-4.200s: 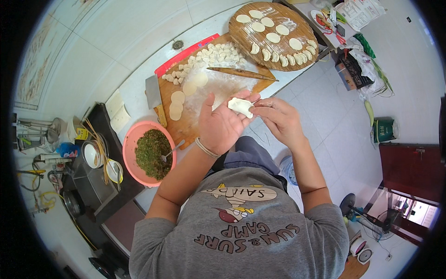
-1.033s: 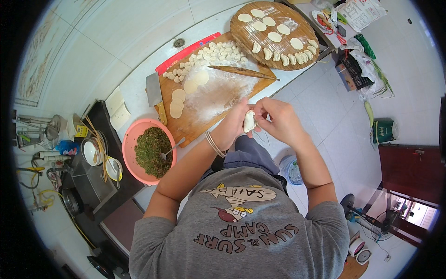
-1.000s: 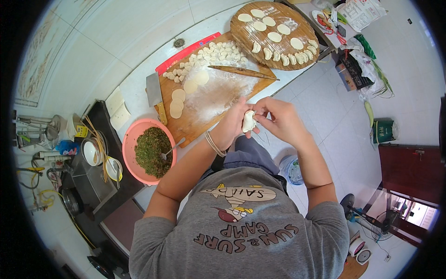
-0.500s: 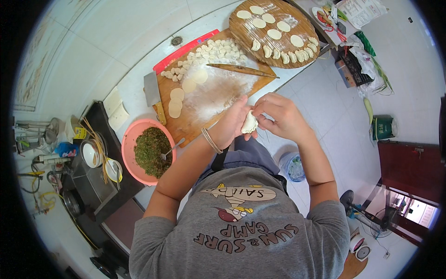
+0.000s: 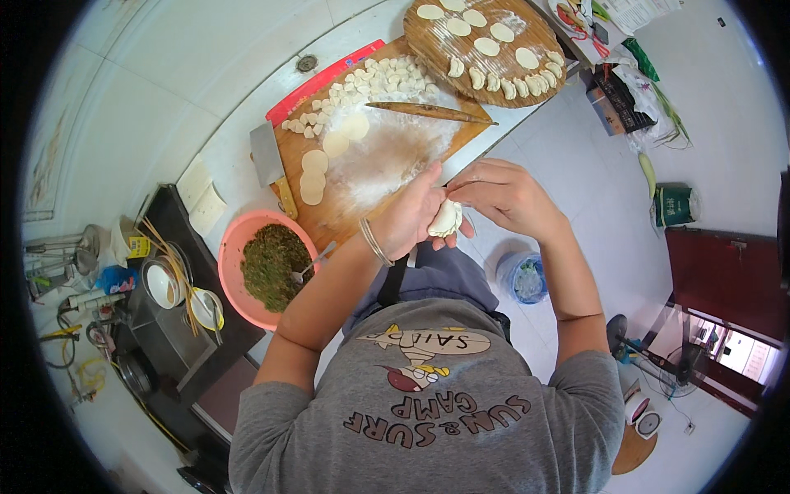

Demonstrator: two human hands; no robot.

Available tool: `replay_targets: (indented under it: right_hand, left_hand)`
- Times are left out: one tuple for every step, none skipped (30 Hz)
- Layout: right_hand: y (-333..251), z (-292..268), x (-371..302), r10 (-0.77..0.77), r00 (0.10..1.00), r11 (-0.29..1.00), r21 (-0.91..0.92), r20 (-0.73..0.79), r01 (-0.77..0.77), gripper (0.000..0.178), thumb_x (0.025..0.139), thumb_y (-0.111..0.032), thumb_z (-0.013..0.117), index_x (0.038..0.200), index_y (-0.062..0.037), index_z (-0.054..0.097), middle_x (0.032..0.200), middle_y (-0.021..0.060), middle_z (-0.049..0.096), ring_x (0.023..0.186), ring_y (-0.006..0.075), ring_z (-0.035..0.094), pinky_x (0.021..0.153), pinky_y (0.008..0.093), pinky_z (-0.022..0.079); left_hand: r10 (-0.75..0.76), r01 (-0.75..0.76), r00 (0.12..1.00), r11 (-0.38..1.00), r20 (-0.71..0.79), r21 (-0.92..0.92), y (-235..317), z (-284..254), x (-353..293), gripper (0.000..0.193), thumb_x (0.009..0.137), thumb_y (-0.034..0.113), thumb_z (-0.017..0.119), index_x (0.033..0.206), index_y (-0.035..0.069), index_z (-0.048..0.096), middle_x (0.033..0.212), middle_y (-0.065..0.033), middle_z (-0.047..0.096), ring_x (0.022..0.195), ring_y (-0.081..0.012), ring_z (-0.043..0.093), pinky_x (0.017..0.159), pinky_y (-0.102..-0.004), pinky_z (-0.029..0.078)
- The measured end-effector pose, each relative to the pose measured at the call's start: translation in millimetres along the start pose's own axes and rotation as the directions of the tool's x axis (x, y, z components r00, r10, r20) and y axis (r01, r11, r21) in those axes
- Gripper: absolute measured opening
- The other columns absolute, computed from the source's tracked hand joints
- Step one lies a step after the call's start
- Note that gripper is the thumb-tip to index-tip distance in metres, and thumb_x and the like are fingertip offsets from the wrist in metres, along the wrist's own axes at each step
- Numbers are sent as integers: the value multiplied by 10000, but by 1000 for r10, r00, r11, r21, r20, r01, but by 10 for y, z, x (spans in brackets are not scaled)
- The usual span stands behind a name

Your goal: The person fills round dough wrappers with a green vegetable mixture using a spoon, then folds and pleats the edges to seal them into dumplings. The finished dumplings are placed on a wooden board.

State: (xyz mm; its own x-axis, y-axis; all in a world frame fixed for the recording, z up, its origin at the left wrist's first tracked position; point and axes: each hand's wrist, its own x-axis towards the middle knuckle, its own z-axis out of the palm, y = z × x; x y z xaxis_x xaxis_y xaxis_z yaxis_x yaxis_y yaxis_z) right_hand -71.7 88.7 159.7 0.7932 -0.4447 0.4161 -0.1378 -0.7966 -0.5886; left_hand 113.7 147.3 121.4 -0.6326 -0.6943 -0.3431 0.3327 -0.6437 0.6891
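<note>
A pleated dumpling rests in my left hand, whose fingers curl under it. My right hand pinches the dumpling's far end between thumb and fingertips. Both hands are over the near edge of a floured wooden board. On that board lie several round wrappers, a heap of small dough pieces and a tapered rolling pin. To the left, a pink basin holds chopped green filling with a spoon standing in it.
A cleaver lies at the board's left edge. At the far right, a round wooden board carries wrappers and a row of finished dumplings. Bowls and chopsticks are by the sink. A blue bucket stands on the floor.
My right fingers have shifted along the dumpling's edge to its far end, and more of the pleated side shows. The whole view has moved slightly.
</note>
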Motion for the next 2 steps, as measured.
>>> replay_targets:
  right_hand:
    - [-10, 23, 10, 2, 1000, 1000, -9, 12, -2, 199, 673, -5, 659, 862, -67, 653, 860, 60, 619, 794, 246, 613, 683, 336, 506]
    - [-18, 45, 16, 4, 1000, 1000, -18, 26, -3, 210, 676, -6, 658, 875, -74, 658, 865, 61, 621, 798, 246, 614, 688, 334, 508]
  left_hand:
    - [-14, 14, 1000, 1000, 10, -9, -2, -21, -18, 792, 913, 647, 135, 1135, -10, 516, 890, -164, 650, 665, -151, 591, 548, -236, 438]
    - [-17, 17, 1000, 1000, 17, -11, -4, -47, -41, 792, 913, 647, 135, 1135, -10, 516, 890, -164, 650, 665, -151, 591, 548, -236, 438]
